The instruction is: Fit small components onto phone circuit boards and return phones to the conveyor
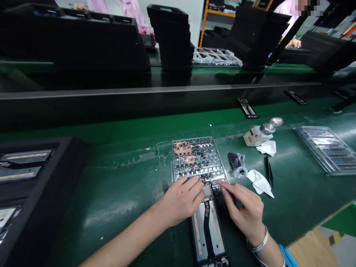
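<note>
We record a green bench mat (pixel 119 185) running across the view, with a black rail (pixel 155 91) beyond it and a far bench behind that. Two co-workers in pink smocks (pixel 119 11) (pixel 285 22) stand at the far side, their hands apart from ours. Tall stacks of black trays (pixel 172 37) stand on the far bench, and a black foam tray (pixel 36 178) holding long dark panels lies at our left. A stack of clear trays (pixel 325 150) lies on our right.

The phone frame (pixel 208 233) lies on the mat directly before us, its upper end against the near edge of a clear tray of small dark parts (pixel 194 157). A black ribbon cable (pixel 207 222) runs along the frame.

Our left hand (pixel 180 200) and right hand (pixel 241 211) meet over the frame's upper end. The left fingers (pixel 191 185) are curled and bent down to it. The right thumb and forefinger (pixel 225 189) extend toward the same spot, close together. We cannot tell whether either hand grips anything.

Right of the tray lie a small black bag (pixel 236 161), white wipes (pixel 260 181), tweezers (pixel 269 172) and a dispenser bottle (pixel 258 135). A silver bangle (pixel 258 241) circles the right wrist.
</note>
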`<state>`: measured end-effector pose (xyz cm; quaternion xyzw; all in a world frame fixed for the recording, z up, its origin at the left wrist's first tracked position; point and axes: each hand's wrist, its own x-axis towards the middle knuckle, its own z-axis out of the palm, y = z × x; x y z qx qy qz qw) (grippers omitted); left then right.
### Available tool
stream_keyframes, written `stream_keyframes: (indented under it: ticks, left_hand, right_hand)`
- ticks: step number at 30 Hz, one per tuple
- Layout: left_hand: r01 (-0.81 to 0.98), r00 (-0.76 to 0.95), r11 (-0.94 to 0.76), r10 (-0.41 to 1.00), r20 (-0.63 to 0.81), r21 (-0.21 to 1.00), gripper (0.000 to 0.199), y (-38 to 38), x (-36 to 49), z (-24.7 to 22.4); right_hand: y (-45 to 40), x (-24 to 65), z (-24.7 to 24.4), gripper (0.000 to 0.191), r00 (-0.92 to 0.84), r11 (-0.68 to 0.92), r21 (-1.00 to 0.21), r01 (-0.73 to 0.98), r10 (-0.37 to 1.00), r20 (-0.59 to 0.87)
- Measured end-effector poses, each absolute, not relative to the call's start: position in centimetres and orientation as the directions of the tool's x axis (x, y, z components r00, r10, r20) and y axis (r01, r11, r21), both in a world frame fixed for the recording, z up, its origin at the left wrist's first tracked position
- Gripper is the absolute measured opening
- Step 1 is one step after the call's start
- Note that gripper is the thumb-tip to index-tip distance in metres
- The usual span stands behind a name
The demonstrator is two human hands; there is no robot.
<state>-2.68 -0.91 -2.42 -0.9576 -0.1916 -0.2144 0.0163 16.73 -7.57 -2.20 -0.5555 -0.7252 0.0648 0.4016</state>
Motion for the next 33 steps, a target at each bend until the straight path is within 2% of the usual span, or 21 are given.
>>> stream_keyframes:
  ticks: [3, 5, 8, 11, 14, 17, 19, 23, 33]
  left_hand:
    - [0.429, 0.768, -0.863, 0.503, 0.396, 0.266, 0.017, -1.0, -2.8, -2.2]
    - [0.516, 0.683, -0.758, 0.645, 0.343, 0.399, 0.016, -1.0, -2.8, -1.8]
    - [0.66, 0.612, -0.597, 0.779, 0.133, 0.457, 0.022, -1.1, -2.6, -1.2]
    - [0.701, 0.609, -0.515, 0.792, -0.038, 0.494, 0.031, -1.1, -2.4, -0.8]
    - [0.652, 0.579, -0.375, 0.807, -0.113, 0.659, 0.03, -1.3, -2.1, -0.4]
    - [0.517, 0.553, -0.162, 0.813, -0.183, 0.84, 0.029, -1.5, -2.0, -0.1]
    - [0.408, 0.547, -0.014, 0.804, -0.232, 0.913, 0.026, -1.7, -1.9, -0.2]
    - [0.234, 0.542, 0.167, 0.795, -0.271, 0.958, 0.022, -2.0, -1.7, -0.9]
    - [0.18, 0.489, 0.159, 0.842, -0.229, 0.971, 0.014, -2.3, -1.2, -1.0]
  right_hand:
    - [-7.5, 16.8, -2.0, 0.027, -0.043, 0.357, -0.555, 0.751, 0.866, 0.499]
    - [-7.5, 16.8, -1.9, 0.026, -0.036, 0.348, -0.565, 0.748, 0.871, 0.489]
    - [-7.5, 16.8, -1.9, 0.025, -0.03, 0.342, -0.577, 0.742, 0.876, 0.481]
    - [-7.5, 16.6, -1.9, 0.022, -0.009, 0.313, -0.614, 0.724, 0.895, 0.445]
    - [-7.1, 16.3, -1.4, 0.02, 0.016, 0.229, -0.696, 0.68, 0.945, 0.327]
    - [-6.3, 16.1, -0.4, 0.019, 0.012, 0.082, -0.782, 0.618, 0.993, 0.114]
    - [-5.6, 15.8, 0.2, 0.017, -0.025, -0.014, -0.823, 0.568, 0.999, -0.034]
    - [-4.6, 15.4, 0.3, 0.018, -0.067, -0.134, -0.872, 0.472, 0.98, -0.187]
    - [-4.8, 15.2, -0.2, 0.016, -0.054, -0.166, -0.891, 0.422, 0.977, -0.208]
